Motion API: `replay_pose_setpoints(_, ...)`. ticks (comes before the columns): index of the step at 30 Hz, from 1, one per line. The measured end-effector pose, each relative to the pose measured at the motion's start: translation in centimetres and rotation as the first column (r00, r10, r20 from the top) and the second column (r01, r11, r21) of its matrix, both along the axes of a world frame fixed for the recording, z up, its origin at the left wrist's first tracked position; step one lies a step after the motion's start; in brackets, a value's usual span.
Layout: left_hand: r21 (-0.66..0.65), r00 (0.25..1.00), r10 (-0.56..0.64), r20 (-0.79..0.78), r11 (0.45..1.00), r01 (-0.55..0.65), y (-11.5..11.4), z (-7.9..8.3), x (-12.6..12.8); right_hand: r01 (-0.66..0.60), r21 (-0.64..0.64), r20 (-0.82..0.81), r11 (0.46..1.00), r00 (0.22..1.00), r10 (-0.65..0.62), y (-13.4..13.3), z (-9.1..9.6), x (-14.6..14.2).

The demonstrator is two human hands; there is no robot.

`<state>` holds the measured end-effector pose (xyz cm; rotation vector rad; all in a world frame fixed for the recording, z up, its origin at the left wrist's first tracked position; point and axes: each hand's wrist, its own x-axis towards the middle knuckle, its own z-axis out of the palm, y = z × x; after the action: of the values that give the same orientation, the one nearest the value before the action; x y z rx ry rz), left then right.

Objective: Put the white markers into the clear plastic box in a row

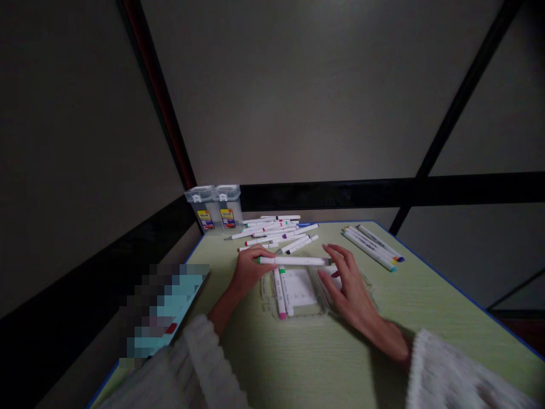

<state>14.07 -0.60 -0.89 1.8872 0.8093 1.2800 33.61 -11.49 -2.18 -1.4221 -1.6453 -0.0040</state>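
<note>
My left hand [248,271] is closed around one end of a white marker [293,261] with a green cap, held level above a clear plastic tray [298,311]. My right hand [347,278] has its fingers spread, its fingertips touching the marker's other end and the tray's right side. Two white markers [283,292] with pink ends lie side by side in the tray's left part.
A heap of white markers [272,230] lies behind the tray. A row of several markers [374,247] rests at the right. Two clear plastic boxes [215,207] with labels stand at the table's far left corner. A blurred flat item [164,309] lies at the left edge.
</note>
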Motion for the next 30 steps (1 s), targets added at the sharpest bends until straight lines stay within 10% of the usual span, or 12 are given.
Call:
replay_pose_setpoints(10, 0.077, 0.998, -0.036, -0.045, 0.996, 0.039, -1.5, 0.9, 0.5, -0.061, -0.263, -0.238, 0.963, 0.971, -0.004, 0.1, 0.8, -0.3)
replay_pose_setpoints(30, 0.075, 0.996, -0.072, -0.050, 0.994, 0.075, -2.0, 1.1, 0.5, -0.183, -0.346, -0.333, 0.920, 0.941, 0.062, -0.3, 0.9, -0.6)
